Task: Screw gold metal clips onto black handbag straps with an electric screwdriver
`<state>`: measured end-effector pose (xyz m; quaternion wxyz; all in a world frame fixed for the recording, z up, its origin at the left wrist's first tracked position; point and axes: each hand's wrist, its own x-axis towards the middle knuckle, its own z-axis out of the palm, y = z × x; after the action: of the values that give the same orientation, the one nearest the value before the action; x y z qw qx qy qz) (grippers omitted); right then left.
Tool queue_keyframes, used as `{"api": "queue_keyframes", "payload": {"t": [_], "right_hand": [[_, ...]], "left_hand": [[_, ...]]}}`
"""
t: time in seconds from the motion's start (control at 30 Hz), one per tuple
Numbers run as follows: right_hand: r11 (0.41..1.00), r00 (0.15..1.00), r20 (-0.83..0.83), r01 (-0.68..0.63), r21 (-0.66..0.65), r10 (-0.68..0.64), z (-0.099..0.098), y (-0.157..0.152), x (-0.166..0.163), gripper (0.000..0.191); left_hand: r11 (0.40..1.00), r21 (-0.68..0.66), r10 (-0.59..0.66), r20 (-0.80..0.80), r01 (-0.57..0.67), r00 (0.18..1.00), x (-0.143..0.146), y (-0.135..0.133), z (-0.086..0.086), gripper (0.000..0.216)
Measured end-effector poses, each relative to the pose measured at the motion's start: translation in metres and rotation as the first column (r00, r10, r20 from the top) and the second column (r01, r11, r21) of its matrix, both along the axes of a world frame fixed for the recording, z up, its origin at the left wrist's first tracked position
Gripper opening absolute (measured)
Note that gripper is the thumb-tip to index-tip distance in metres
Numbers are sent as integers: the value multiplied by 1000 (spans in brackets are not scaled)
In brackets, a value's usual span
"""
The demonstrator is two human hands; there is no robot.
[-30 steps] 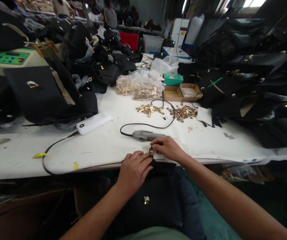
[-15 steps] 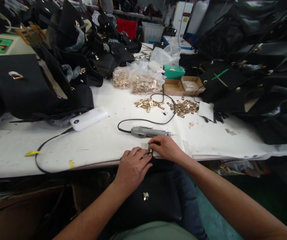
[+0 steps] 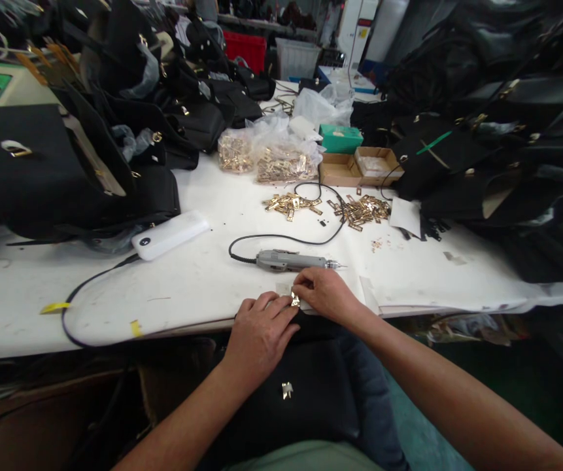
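A black handbag (image 3: 305, 379) lies across my lap, its upper part against the table edge, with a small gold clasp piece (image 3: 287, 390) on its front. My left hand (image 3: 261, 337) rests flat near that edge, fingers stretched and thumb apart. Its fingertips reach a small gold metal plate (image 3: 295, 299). From the other side my right hand (image 3: 325, 294) pinches at this plate, thumb and forefinger together; the fingertips partly cover it. Just beyond the hands lies a grey electric screwdriver (image 3: 291, 260), its bit pointing right.
Loose gold plates (image 3: 362, 210) lie in piles behind the screwdriver, near plastic bags of gold parts (image 3: 284, 163) and cardboard boxes (image 3: 337, 171). A white power bank (image 3: 170, 234) with a cable sits left. Black handbags (image 3: 21, 163) crowd both sides.
The gold plate between my fingertips has tilted and now shows a brighter face. Both hands stay almost in place, while the camera view has shifted slightly.
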<state>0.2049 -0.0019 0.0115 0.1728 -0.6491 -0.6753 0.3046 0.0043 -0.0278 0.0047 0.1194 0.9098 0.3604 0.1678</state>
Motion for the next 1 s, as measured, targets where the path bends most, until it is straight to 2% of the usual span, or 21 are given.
{"api": "queue_keyframes", "payload": {"t": [0.2,0.4,0.73,0.87,1.0], "right_hand": [[996,990,-108,-87,-5,86,5,-3,12,17],[995,974,-204,-99,-8,96,4,-11,21,22],[996,969,-230,-87,9,86,-8,-12,21,21],[994,966,-231,-112,22,113,-8,-11,24,20],[987,962,-224,-158,12,157,-6,-11,26,26]], "left_hand": [[1000,-23,2,26,-2,1000,-1,0,-1,27],[998,-52,24,68,-20,997,0,1,-1,27],[997,-67,30,68,-25,997,1,4,-1,29],[997,-73,15,27,-13,1000,0,5,-2,33],[998,-65,5,-21,-6,1000,1,6,0,34]]}}
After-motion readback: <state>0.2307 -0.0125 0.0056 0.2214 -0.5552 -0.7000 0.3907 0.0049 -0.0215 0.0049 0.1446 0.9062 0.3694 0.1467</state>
